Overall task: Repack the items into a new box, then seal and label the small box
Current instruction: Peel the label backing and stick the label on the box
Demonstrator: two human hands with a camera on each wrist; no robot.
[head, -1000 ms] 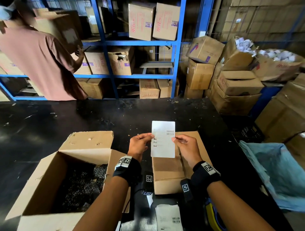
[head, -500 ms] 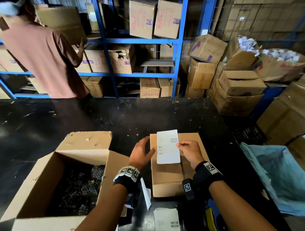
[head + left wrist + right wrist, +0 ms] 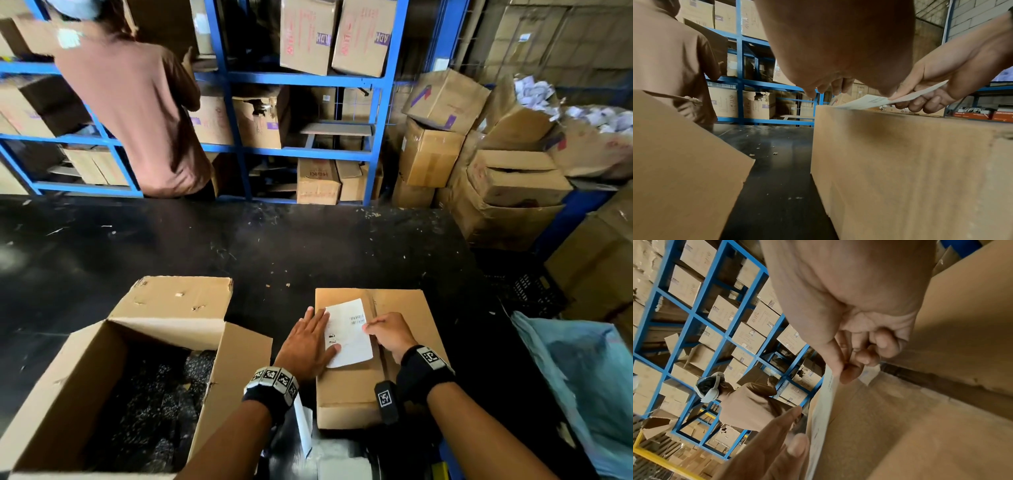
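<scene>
A small closed cardboard box (image 3: 404,308) (image 3: 910,170) (image 3: 920,426) sits on the black table (image 3: 239,246) in front of me. A white printed label (image 3: 347,334) (image 3: 869,101) (image 3: 821,410) lies on its top, left of the centre seam. My left hand (image 3: 308,342) (image 3: 777,443) lies flat with straight fingers on the label's left edge. My right hand (image 3: 387,334) (image 3: 941,91) (image 3: 851,368) pinches the label's right edge between thumb and fingers, keeping that side slightly raised. To the left stands a big open box (image 3: 113,377) with dark contents.
A loose white paper backing (image 3: 303,428) hangs by my left wrist. A blue plastic bag (image 3: 582,394) lies at the right. A person in a brown shirt (image 3: 137,113) works at blue shelving (image 3: 308,78) beyond the table. Stacked cartons (image 3: 496,164) stand at the right.
The label has come down from in front of me onto the small box's top. My left hand let go of it and now presses flat on its left edge.
</scene>
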